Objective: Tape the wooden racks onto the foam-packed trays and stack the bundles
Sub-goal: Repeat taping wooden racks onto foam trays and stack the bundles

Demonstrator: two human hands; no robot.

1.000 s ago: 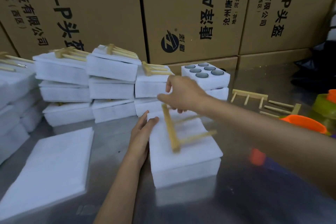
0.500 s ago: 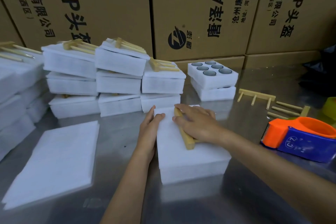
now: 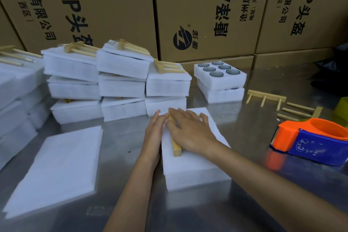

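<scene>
A white foam-packed tray (image 3: 195, 165) lies on the steel table in front of me. A wooden rack (image 3: 176, 147) lies flat on top of it. My right hand (image 3: 190, 132) presses down on the rack with spread fingers and hides most of it. My left hand (image 3: 154, 133) rests with straight fingers against the tray's left edge. An orange and blue tape dispenser (image 3: 310, 141) stands to the right. Stacks of finished bundles (image 3: 120, 79) with racks on top stand behind.
A pile of flat foam sheets (image 3: 56, 167) lies at the left. Two uncovered trays with glass cups (image 3: 220, 73) sit stacked behind right, with loose wooden racks (image 3: 267, 98) beside them. Large cardboard boxes (image 3: 207, 11) wall off the back. More foam bundles (image 3: 15, 90) stand at far left.
My right hand brought the rack down from above the tray and now presses it flat on the foam. The left hand stayed at the tray's left edge.
</scene>
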